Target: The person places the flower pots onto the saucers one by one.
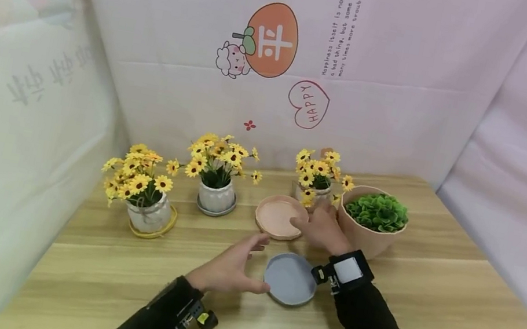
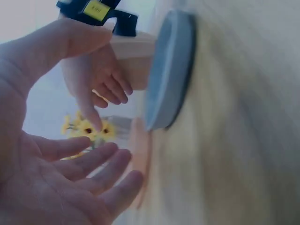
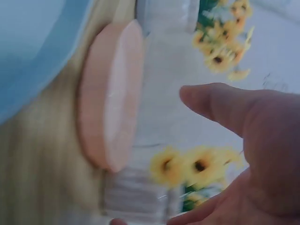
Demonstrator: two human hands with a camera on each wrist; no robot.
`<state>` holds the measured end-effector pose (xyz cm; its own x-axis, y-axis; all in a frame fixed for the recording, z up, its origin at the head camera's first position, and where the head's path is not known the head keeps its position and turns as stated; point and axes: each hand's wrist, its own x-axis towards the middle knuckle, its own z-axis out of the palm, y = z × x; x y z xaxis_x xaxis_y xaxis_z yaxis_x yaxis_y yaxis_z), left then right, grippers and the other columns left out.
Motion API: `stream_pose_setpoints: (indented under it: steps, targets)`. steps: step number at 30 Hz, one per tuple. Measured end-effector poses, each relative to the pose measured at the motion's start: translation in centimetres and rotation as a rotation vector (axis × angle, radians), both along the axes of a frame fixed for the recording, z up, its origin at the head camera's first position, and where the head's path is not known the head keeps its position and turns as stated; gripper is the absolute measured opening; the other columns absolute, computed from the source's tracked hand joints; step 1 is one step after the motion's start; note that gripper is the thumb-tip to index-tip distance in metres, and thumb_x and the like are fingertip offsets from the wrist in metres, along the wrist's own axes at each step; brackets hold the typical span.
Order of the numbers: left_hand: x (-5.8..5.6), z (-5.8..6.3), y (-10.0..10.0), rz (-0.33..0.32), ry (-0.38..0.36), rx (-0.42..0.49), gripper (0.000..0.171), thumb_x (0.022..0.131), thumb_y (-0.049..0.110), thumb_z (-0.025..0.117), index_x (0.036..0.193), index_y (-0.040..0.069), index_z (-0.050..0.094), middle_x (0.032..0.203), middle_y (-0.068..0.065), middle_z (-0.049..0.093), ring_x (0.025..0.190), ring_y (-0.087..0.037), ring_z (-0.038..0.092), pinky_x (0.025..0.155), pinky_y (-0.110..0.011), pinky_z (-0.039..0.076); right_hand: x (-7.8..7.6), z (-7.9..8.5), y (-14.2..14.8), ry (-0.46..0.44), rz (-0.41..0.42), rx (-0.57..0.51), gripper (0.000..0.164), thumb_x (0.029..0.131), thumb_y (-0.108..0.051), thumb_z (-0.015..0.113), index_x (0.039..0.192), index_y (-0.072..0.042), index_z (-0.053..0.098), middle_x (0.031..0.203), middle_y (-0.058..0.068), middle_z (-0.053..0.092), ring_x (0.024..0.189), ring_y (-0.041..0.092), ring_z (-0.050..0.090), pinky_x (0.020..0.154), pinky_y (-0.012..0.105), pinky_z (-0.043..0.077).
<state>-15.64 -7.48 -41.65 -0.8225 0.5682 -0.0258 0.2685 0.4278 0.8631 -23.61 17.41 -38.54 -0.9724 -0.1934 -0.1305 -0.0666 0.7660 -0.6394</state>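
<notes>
My left hand [image 1: 232, 268], thumb and fingers spread apart, hovers beside the blue-grey saucer [image 1: 291, 280] with nothing in its grasp. In the left wrist view its palm [image 2: 56, 192] faces the viewer, and the saucer shows beyond the thumb. My right hand [image 1: 325, 228] reaches over the table between the pink saucer [image 1: 277, 217] and the large pink pot [image 1: 361, 238]. Its fingers overlap the small pot of yellow flowers [image 1: 315, 171] at the back. The right wrist view shows its thumb [image 3: 211, 101] held out straight, apart from the flowers [image 3: 197, 166]. Both saucers lie on the wooden table.
Leafy greenery [image 1: 378, 211] fills the large pink pot. Toward the left stand two more white pots of yellow flowers: one [image 1: 215, 197] on a grey saucer, the other [image 1: 149, 215] on a yellow saucer [image 1: 170, 224]. A printed white cloth [image 1: 187, 27] hangs behind the table.
</notes>
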Motion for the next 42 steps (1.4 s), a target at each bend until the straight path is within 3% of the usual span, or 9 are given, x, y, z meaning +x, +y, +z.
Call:
stream_pose_setpoints:
  steps: [3,5,10,15,19,26,28,30,42]
  targets:
    - [-0.1,-1.0,0.7,-0.007,0.004,-0.041,0.105,0.083,0.029,0.090,0.165,0.008,0.028,0.168,-0.016,0.039,0.154,-0.034,0.041,0.127,-0.054,0.037,-1.1,-1.2,0.5,-0.022,-0.006,-0.052,0.104,0.108,-0.042,0.057,0.160,0.016,-0.013,0.167,0.044,-0.012,0.149,0.056,0.026,0.099,0.052,0.044]
    - [-0.1,-1.4,1.3,-0.022,0.013,-0.061,0.107,0.081,0.028,0.092,0.165,0.007,0.028,0.168,-0.016,0.039,0.154,-0.034,0.042,0.127,-0.052,0.037,-2.0,-2.1,0.7,-0.016,-0.037,-0.083,0.111,0.107,-0.041,0.057,0.158,0.012,-0.025,0.167,0.043,-0.019,0.159,0.055,0.008,0.109,0.055,0.044]
    - [-0.2,-1.6,2.7,-0.079,0.071,-0.108,0.114,0.078,0.026,0.094,0.166,0.005,0.025,0.167,-0.015,0.039,0.151,-0.030,0.043,0.126,-0.046,0.039,-4.4,-3.4,1.6,0.038,-0.129,-0.150,0.118,0.106,-0.040,0.062,0.158,0.000,-0.036,0.169,0.040,-0.016,0.161,0.052,0.002,0.127,0.063,0.030]
    - [-0.2,-2.0,3.5,-0.089,0.087,-0.147,0.122,0.074,0.021,0.097,0.167,0.004,0.021,0.167,-0.014,0.038,0.151,-0.027,0.042,0.127,-0.044,0.038,-6.3,-3.9,2.2,0.094,-0.172,-0.211,0.123,0.101,-0.040,0.070,0.162,-0.006,-0.030,0.172,0.037,-0.006,0.162,0.051,0.008,0.131,0.063,0.022]
    - [-0.3,-2.3,3.8,-0.097,0.107,-0.148,0.122,0.072,0.019,0.099,0.166,0.003,0.022,0.166,-0.013,0.040,0.151,-0.027,0.043,0.127,-0.041,0.038,-7.8,-4.5,2.7,0.129,-0.166,-0.243,0.123,0.097,-0.040,0.076,0.166,-0.004,-0.019,0.171,0.038,0.006,0.160,0.051,0.016,0.130,0.062,0.025]
    - [-0.5,-2.5,3.7,-0.109,0.167,-0.160,0.111,0.080,0.022,0.095,0.165,0.002,0.026,0.165,-0.015,0.042,0.151,-0.030,0.045,0.126,-0.043,0.040,-10.2,-5.4,2.9,0.208,-0.160,-0.300,0.096,0.092,-0.039,0.083,0.163,-0.001,0.030,0.158,0.028,0.048,0.149,0.042,0.046,0.124,0.055,0.041]
    - [-1.1,-3.6,3.5,-0.119,0.216,-0.168,0.106,0.083,0.026,0.093,0.164,0.003,0.028,0.164,-0.014,0.045,0.148,-0.028,0.048,0.122,-0.042,0.045,-10.4,-5.4,2.8,0.207,-0.172,-0.283,0.095,0.093,-0.044,0.081,0.162,0.000,0.033,0.157,0.028,0.050,0.148,0.043,0.047,0.123,0.056,0.041]
    - [-1.0,-3.6,3.5,-0.125,0.216,-0.157,0.105,0.084,0.027,0.092,0.164,0.003,0.029,0.163,-0.014,0.046,0.148,-0.028,0.049,0.121,-0.042,0.046,-10.6,-5.4,2.7,0.203,-0.177,-0.263,0.090,0.093,-0.046,0.080,0.160,-0.001,0.038,0.157,0.027,0.051,0.148,0.042,0.047,0.124,0.055,0.041]
    - [-0.6,-2.4,3.6,-0.073,0.134,-0.163,0.105,0.081,0.021,0.094,0.164,0.004,0.031,0.164,-0.014,0.045,0.150,-0.028,0.047,0.125,-0.041,0.041,-10.3,-4.8,2.4,0.164,-0.188,-0.200,0.092,0.097,-0.046,0.075,0.162,0.002,0.032,0.160,0.029,0.046,0.151,0.042,0.043,0.126,0.055,0.038]
